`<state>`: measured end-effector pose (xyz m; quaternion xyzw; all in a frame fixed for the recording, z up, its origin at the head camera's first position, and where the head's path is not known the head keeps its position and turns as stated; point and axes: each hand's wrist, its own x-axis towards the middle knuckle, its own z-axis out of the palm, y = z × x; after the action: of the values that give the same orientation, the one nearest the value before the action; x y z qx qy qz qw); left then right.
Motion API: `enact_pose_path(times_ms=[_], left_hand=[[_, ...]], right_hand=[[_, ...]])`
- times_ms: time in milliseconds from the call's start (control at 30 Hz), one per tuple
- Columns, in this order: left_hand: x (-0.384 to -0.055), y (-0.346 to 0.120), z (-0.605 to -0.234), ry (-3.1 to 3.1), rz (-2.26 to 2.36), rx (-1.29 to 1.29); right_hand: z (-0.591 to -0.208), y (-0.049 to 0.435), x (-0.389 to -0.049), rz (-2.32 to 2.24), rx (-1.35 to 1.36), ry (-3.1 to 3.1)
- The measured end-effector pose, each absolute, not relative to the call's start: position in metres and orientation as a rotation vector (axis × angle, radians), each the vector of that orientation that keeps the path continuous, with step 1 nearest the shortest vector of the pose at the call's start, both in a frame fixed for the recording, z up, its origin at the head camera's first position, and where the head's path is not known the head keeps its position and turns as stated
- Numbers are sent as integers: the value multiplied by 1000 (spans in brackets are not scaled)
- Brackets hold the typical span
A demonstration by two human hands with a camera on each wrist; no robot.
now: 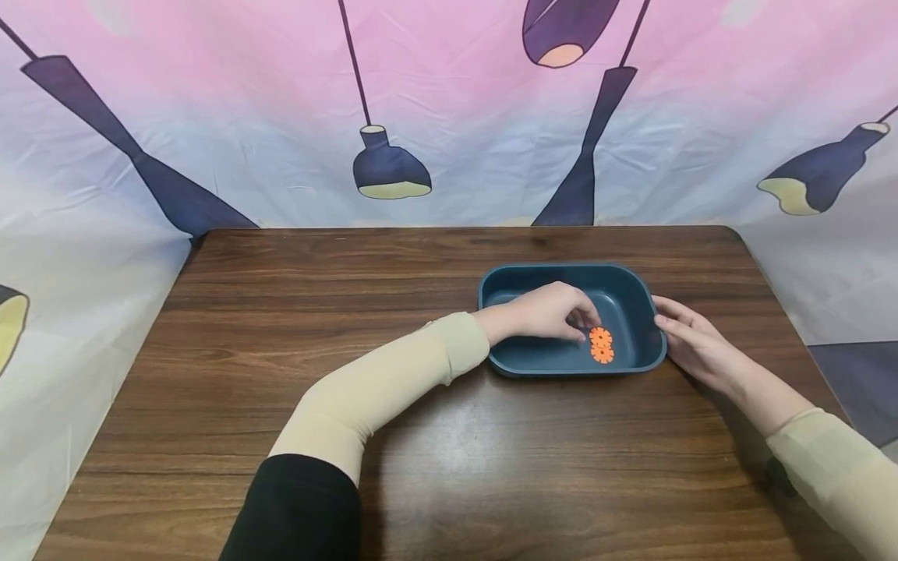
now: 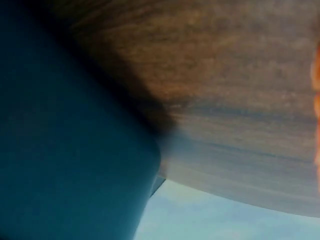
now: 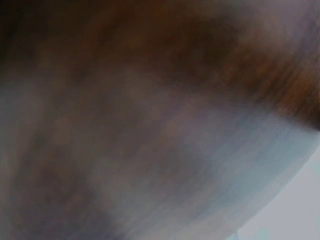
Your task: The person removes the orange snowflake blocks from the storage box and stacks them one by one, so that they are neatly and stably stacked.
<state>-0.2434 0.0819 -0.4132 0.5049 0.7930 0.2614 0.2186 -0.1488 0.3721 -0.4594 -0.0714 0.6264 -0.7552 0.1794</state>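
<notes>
A dark teal, deep rectangular tray [image 1: 634, 331] with rounded corners stands on the table, right of the middle in the head view. My left hand [image 1: 550, 309] reaches down into it over its left end, thumb and bent fingers apart. Right beside those fingertips are two orange notched discs [image 1: 601, 345], overlapping or joined. Whether the fingertips touch them I cannot tell. At the tray's right end my right hand [image 1: 698, 347] holds the edge, with its thumb at the rim. The tray's wall [image 2: 65, 140] fills the left of the left wrist view. The right wrist view is blurred and shows no hand.
The dark brown wooden table [image 1: 295, 312] reaches back to a patterned cloth backdrop [image 1: 463, 156] with printed lamps. Part of a small dark round object [image 1: 780, 475] shows by the right sleeve. An orange strip [image 2: 317, 115], which I cannot identify, edges the left wrist view.
</notes>
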Motion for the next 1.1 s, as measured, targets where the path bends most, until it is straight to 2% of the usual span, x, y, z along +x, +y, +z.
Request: enact_pose_path(times_ms=[267,633,1100], left_hand=[[-243,93,-413,2161,775,1409],[-238,102,-424,2209,507,1578],[-234,102,-420,2226,379,1617]], right_hand=[[-459,373,-149,-2140,-208,1762],[-458,373,-149,-2130,-172,1767],[-457,373,-148,-2125,-165,1771]])
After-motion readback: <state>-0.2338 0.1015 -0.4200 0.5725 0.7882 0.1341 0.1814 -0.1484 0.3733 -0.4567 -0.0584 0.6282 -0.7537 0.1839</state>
